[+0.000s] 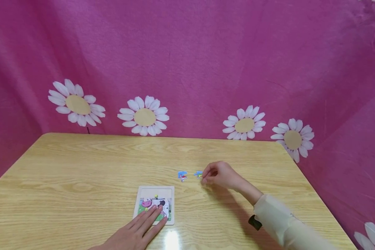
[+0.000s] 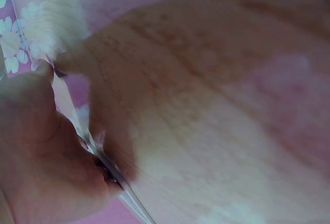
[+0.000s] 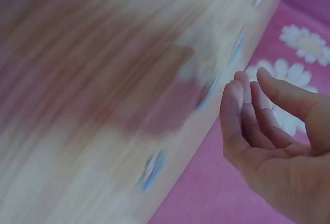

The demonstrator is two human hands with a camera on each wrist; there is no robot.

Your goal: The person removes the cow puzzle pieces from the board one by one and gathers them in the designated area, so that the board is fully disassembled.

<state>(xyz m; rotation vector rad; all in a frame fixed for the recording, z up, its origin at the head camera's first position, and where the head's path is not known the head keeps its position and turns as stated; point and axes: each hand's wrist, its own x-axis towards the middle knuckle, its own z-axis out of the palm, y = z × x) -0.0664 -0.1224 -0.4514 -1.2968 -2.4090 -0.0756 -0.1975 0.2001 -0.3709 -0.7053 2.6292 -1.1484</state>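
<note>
Head view has my left hand lying over the lower part of a square puzzle tray, its fingers straight and slightly spread. That tray sits flat on the wood-grain table, in front of me, with a pale rim and a bare, light strip across its upper part. Below the strip is a cow picture: pink snout, white body, black patches, green grass, partly under my fingers.

Past the tray, to its right, lie a blue, red and white piece and a blue and yellow-green piece. My right hand is just beside the second, fingers bent, the thumb tip a narrow gap from the fingertips. I cannot tell whether they touch the piece.

From the right wrist I see what the head view does not show: 3 loose pieces along the table, with another blue-edged piece farthest from the tray, and the curve of my fingers facing my thumb. The left wrist view is blurred; it shows the tray edge-on, as a thin strip by my hand.

I count 1 tray, 2 loose pieces in the head view, 3 in the right wrist view, and 2 hands. Along the table's back edge, 4 white daisies show on the pink cloth.
</note>
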